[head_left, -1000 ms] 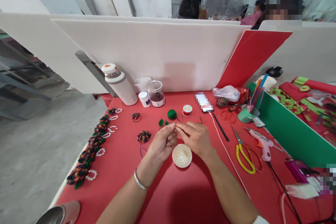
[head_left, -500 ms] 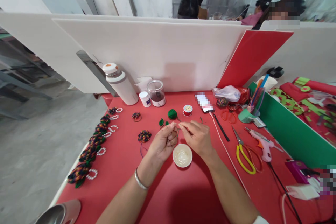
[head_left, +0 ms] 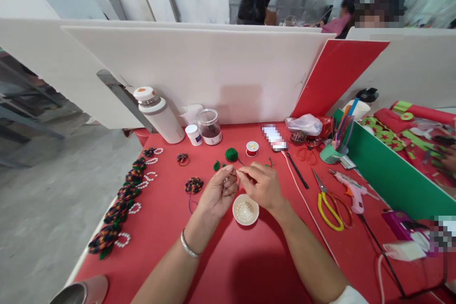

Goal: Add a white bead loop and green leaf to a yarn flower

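Small finger work above the bead bowl (head_left: 255, 213)

The left hand (head_left: 219, 190) is just to the left of the bead bowl and a bit past it. The right hand (head_left: 265, 187) is to the right and a bit past it too. Their fingertips meet just past the bowl. On each hand, the thumb and first finger are pressed together on a tiny thing (head_left: 236, 172). It is too small to tell what it is. White beads (head_left: 245, 213) lie in the bowl.

Past the bowl are a green yarn ball (head_left: 231, 154) and a red thread spool (head_left: 252, 148). A yarn flower (head_left: 194, 185) lies to its left, and farther left is a row of more flowers (head_left: 126, 193) with bead loops (head_left: 135, 208).

I think this is the careful fiddling step, not a picking-up step. The next move seems to need a soft, steady pinch and very small finger moves.
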